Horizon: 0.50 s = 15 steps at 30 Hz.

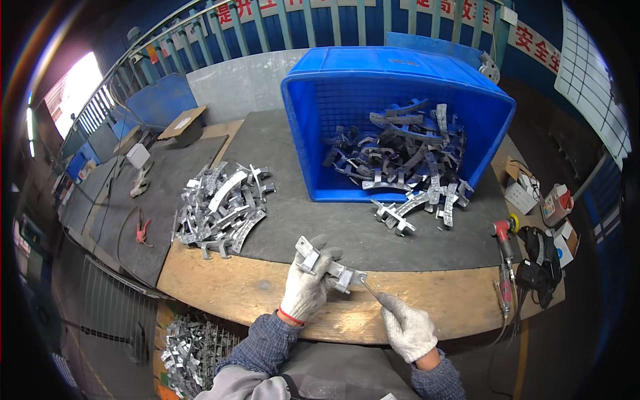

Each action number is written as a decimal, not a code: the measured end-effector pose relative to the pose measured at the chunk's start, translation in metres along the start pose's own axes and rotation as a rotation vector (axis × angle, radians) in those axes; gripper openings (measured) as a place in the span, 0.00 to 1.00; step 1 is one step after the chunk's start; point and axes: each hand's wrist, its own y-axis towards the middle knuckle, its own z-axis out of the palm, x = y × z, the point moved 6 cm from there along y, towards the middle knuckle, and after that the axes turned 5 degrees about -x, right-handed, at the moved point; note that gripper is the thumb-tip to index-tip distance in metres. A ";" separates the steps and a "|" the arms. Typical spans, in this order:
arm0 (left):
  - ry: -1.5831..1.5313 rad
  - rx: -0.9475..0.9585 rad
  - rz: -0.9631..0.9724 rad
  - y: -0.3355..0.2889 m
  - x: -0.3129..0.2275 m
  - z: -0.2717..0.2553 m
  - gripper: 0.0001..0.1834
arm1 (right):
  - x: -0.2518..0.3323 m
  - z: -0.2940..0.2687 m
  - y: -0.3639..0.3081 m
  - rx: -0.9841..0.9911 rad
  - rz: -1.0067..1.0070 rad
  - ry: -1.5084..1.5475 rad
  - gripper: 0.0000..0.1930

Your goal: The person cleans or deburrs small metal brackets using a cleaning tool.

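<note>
My left hand, in a pale work glove, grips a curved grey metal bracket above the table's front edge. Wrapped around a slim metal hand tool, my gloved right hand brings its tip against the bracket's right end. Whether the tool is a file or a scraper does not show; its handle is hidden in the fist. Left of my hands lies a heap of similar brackets. A blue plastic crate rests on its side beyond them, with many more brackets spilling out of its mouth.
At the right edge are a pneumatic sander, a second red air tool and small boxes. A red blow gun with a hose lies on the left. Below the table's left front, more brackets fill a container.
</note>
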 end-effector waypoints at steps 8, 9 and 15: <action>0.108 0.242 0.159 -0.040 -0.020 -0.005 0.29 | 0.016 0.032 0.022 0.069 0.009 -0.174 0.14; 0.261 0.327 0.222 -0.048 -0.024 0.006 0.28 | 0.010 0.037 0.022 0.058 0.025 -0.154 0.16; 0.868 0.399 0.535 -0.061 -0.052 -0.013 0.35 | 0.051 0.083 0.039 0.434 0.086 0.315 0.16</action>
